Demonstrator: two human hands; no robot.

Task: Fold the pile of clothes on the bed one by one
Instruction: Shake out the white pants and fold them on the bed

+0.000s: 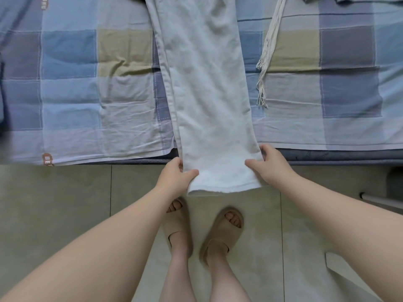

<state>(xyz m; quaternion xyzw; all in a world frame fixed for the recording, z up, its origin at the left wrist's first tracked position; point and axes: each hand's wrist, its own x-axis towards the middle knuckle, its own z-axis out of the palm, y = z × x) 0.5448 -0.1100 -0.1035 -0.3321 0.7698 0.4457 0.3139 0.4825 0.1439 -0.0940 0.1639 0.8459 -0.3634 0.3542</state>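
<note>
Our left hand (pixel 174 177) and right hand (pixel 270 164) hold the white trousers (pixel 207 94) by the near hem, fingers (pixel 253 163) gripping it, just off the bed (pixel 87 94).

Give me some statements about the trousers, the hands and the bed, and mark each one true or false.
1. The left hand and the right hand both grip the hem of the trousers. True.
2. The trousers are folded into a square. False: they lie stretched out long on the sheet.
3. A fringed cloth lies right of the trousers. True.
4. The person is barefoot. False: the feet wear sandals.
</note>
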